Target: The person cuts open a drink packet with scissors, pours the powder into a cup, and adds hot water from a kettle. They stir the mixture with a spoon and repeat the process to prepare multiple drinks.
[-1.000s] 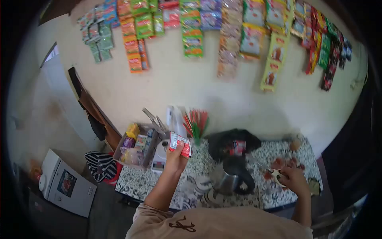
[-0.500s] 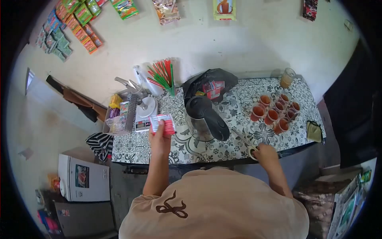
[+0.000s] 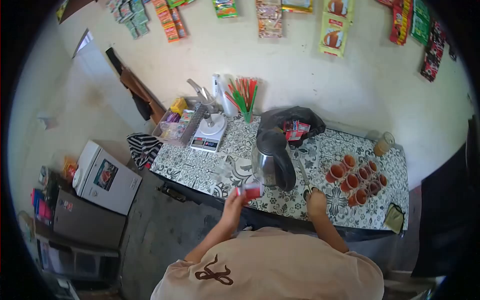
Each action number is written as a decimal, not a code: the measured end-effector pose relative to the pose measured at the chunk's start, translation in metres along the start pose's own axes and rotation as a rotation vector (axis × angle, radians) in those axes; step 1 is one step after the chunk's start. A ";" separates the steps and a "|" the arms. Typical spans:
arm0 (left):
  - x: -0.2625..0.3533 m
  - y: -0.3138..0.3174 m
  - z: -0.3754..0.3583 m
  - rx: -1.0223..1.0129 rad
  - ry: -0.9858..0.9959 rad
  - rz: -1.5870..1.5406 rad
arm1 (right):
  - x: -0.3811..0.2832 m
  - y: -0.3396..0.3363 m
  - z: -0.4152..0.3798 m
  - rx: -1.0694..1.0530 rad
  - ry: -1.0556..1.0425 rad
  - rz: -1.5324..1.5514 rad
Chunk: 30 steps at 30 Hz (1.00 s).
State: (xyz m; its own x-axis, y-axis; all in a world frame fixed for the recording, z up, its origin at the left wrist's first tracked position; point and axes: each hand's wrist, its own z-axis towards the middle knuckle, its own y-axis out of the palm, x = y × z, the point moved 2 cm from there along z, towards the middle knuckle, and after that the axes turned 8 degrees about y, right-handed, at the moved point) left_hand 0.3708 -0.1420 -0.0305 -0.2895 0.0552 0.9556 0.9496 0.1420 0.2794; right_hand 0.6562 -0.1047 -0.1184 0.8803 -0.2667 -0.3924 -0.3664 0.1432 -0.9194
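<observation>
My left hand is closed on red and white sachets near the table's front edge. Fingers of my right hand grip scissors, whose blades point away from me over the table. Between the two hands stands a kettle with a black lid and handle. Behind it a black plastic bag lies open, with red packets inside. Several plastic cups of reddish-brown liquid are grouped to the right of the scissors.
At the table's left are a white scale and a basket of packets. A cup of red and green straws stands near the wall. A glass and a small pouch are at the right.
The camera view has shifted and turned. My left hand has brought the sachets away from the scale, toward the kettle's front. My right hand still holds the scissors, now closer to the kettle.
</observation>
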 end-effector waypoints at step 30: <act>0.007 -0.069 0.070 -0.575 0.611 0.579 | -0.182 0.037 -0.072 -0.803 0.040 1.790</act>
State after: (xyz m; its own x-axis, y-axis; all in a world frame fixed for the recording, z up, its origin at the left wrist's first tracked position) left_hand 0.2947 -0.0822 -0.0500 0.1907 -0.5719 0.7978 0.8851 -0.2514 -0.3918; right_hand 0.4611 -0.1192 -0.0831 -0.5982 -0.3505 -0.7206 -0.7190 -0.1623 0.6758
